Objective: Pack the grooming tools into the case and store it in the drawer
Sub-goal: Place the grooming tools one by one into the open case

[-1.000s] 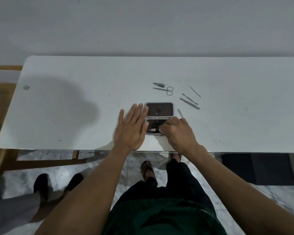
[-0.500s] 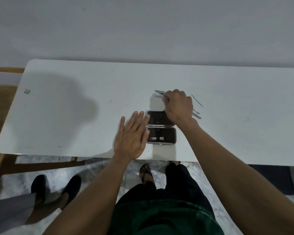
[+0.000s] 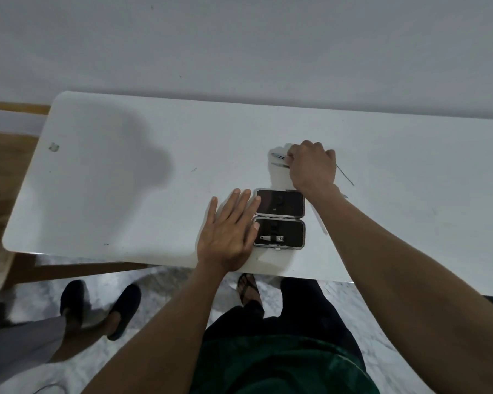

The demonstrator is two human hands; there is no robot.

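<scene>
The open black grooming case [image 3: 279, 204] lies near the front edge of the white table [image 3: 125, 194]. Its near half [image 3: 292, 230] holds a small clipper [image 3: 271, 238]. My left hand [image 3: 228, 233] rests flat beside the case, fingertips touching its left rim. Beyond the case, my right hand [image 3: 312, 164] is curled down over the scissors [image 3: 280, 164] and another clipper [image 3: 279, 156]. Only their tips show, so the scissor handles are hidden. A thin probe [image 3: 345, 175] lies just right of that hand. A flat file [image 3: 321, 224] pokes out beside my right forearm.
Another person's feet in dark shoes [image 3: 100, 307] stand on the marble floor at the lower left. My sandalled foot [image 3: 248, 288] is under the table's front edge. Wooden furniture [image 3: 0, 155] sits off the left end; a grey wall runs behind.
My right hand left the case's near half and reached to the tools beyond it, closing over the scissors. The clipper it placed stays in the case. My left hand has stayed put.
</scene>
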